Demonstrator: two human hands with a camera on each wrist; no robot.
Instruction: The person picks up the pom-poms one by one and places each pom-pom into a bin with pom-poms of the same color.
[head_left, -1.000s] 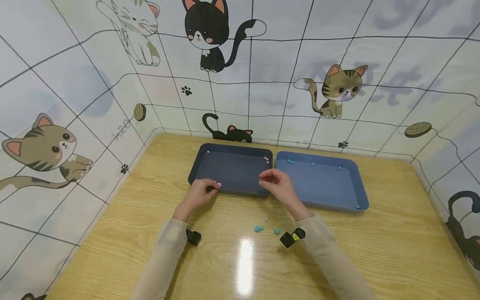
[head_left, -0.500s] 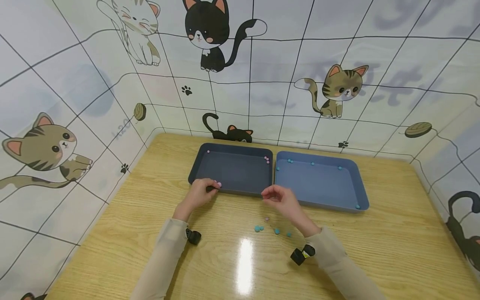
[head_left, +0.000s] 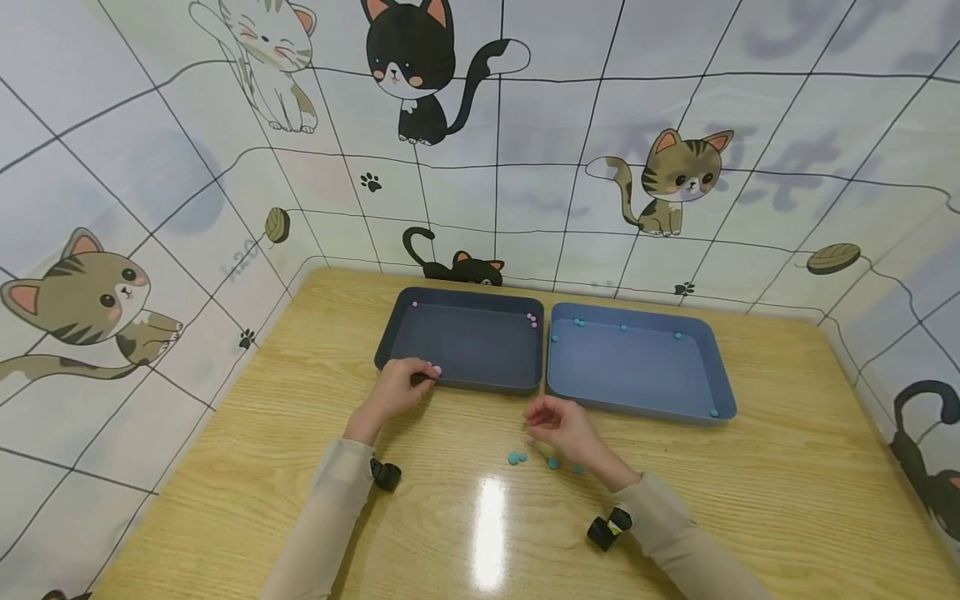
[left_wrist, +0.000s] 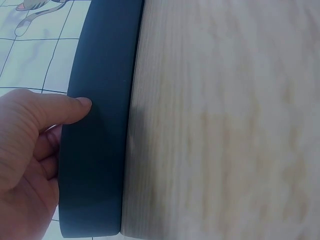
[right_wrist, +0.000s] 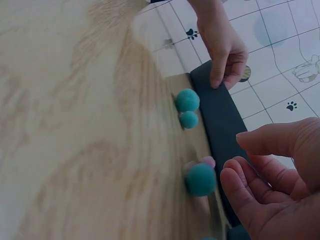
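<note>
Before the dark tray, teal balls lie near a pink ball; the right hand, thumb parted from fingers, apparently empty, should pinch lightly. The left hand grips the tray's near wall, usefully steadying it.

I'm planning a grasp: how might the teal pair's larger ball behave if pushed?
The larger teal ball would probably roll, being round on a flat table. It's likely light, being small compared with the right hand. A push may shift the smaller teal ball close beside it.
</note>
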